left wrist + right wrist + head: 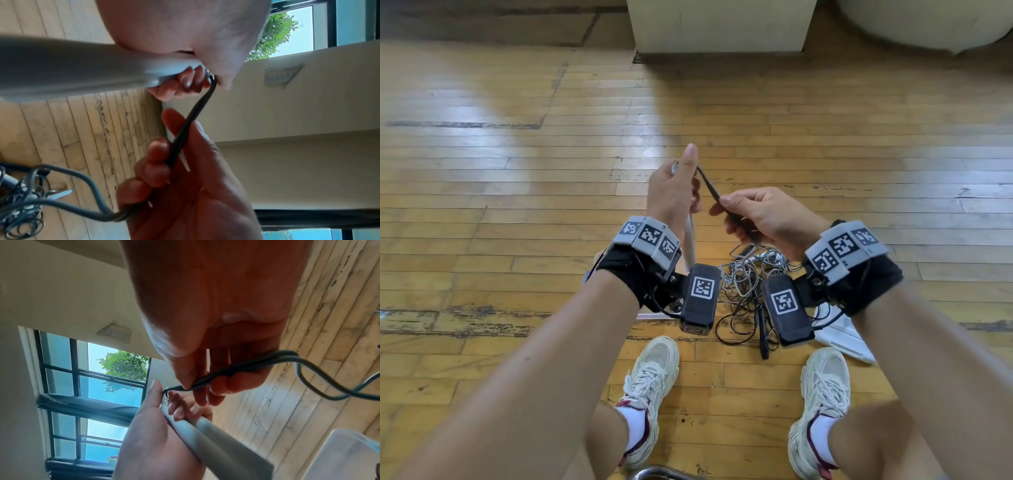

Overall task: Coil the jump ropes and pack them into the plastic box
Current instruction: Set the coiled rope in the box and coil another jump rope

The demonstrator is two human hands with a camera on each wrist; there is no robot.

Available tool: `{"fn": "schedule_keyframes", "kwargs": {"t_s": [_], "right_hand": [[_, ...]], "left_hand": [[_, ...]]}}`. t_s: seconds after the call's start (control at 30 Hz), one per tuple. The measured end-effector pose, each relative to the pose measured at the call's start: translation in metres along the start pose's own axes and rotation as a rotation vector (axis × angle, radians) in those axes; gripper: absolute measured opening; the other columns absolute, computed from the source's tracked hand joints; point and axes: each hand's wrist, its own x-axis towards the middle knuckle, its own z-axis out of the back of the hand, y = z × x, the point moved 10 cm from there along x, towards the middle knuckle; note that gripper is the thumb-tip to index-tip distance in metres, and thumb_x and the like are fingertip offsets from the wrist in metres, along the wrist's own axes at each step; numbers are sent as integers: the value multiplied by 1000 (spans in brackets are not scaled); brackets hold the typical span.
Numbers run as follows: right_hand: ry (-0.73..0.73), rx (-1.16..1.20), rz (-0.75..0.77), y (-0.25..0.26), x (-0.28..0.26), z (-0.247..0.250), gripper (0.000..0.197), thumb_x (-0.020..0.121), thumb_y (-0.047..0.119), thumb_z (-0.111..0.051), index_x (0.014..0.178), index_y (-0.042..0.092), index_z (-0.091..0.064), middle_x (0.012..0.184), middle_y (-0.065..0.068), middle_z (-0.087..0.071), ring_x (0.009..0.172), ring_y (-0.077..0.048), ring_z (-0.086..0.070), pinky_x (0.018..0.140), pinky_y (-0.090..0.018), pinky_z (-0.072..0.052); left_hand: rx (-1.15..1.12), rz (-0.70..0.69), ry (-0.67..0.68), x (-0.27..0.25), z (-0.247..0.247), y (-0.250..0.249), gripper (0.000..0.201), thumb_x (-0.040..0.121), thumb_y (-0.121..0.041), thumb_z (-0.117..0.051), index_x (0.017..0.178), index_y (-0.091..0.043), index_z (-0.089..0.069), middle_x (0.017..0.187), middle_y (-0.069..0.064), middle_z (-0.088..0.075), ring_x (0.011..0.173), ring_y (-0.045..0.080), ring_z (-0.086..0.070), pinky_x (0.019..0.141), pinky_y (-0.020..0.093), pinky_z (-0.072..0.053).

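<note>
Held upright, the jump rope's white handles (pixel 690 240) (pixel 72 65) (pixel 216 443) are gripped by my left hand (pixel 674 192) (pixel 185 40) (pixel 154 434). From their top end a doubled dark cord (pixel 709 185) (pixel 185 138) (pixel 246 366) runs down to my right hand (pixel 760 212) (pixel 185 186) (pixel 216 305), whose fingers curl round it. The cord trails to a tangle of ropes (pixel 746 274) (pixel 20 203) on the floor below my wrists. A pale plastic box (pixel 842 335) (pixel 349 456) lies under that tangle, mostly hidden by my arms.
A black handle (pixel 763 332) lies at the tangle's near edge. My two shoes (pixel 650 387) stand on the wooden floor close to it. A cream pillar base (pixel 719 24) and a rounded pale object (pixel 928 24) sit at the far side. A metal rim (pixel 664 474) shows at the bottom.
</note>
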Motion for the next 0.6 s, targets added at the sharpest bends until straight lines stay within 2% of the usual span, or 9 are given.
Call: {"fn": "schedule_keyframes", "kwargs": {"t_s": [0.1,0.2,0.3,0.4,0.43,0.5,0.6], "right_hand": [[21,16,-19,-4,-1,-8,29,103,29,-55,105,6,-74,74,-6,-67,62,-14,-53,61,-27,-41],[-3,95,-62,-7,-3,-9,34,107,25,-44,104,1,-68,72,-5,-63,58,-10,-50,56,-21,-40],[-11,117,-96,-10,-6,-9,28,107,21,-45,99,3,-65,72,-4,-61,57,-8,-49,55,-20,-40],[-45,67,-106,-14,-7,-6,16,105,19,-50,98,8,-61,77,-5,-57,60,-11,-49,57,-22,-41],[-46,32,-113,-15,-7,-6,16,105,22,-51,102,10,-60,81,-6,-58,61,-11,-50,58,-23,-42],[-23,-89,-117,-14,-9,-8,21,106,31,-48,108,13,-59,84,-4,-60,60,-10,-51,56,-23,-42],[39,-146,-109,-11,-14,-15,29,108,38,-39,104,15,-57,65,8,-61,50,-7,-45,47,-19,-37]], "left_hand": [[-61,28,-134,3,10,-1,39,96,-30,-65,66,-17,-44,48,-4,-43,43,14,-38,44,28,-35],[-107,69,-238,4,18,-1,26,97,-17,-56,75,-12,-44,51,0,-45,38,13,-38,44,27,-35],[-129,76,-278,3,17,0,22,97,-18,-53,78,-10,-46,61,6,-47,40,15,-41,44,26,-38],[-178,79,-288,-1,11,4,24,97,-22,-53,76,-11,-49,70,9,-49,56,22,-47,53,30,-43],[-223,90,-292,-1,9,6,24,96,-22,-54,75,-10,-49,69,9,-50,58,22,-48,55,32,-43],[-346,120,-311,-2,8,10,24,95,-20,-53,74,-9,-47,60,7,-51,48,22,-47,51,29,-43],[-520,165,-360,-2,7,17,24,94,-18,-53,73,-11,-44,56,4,-49,42,20,-43,45,25,-41]]}}
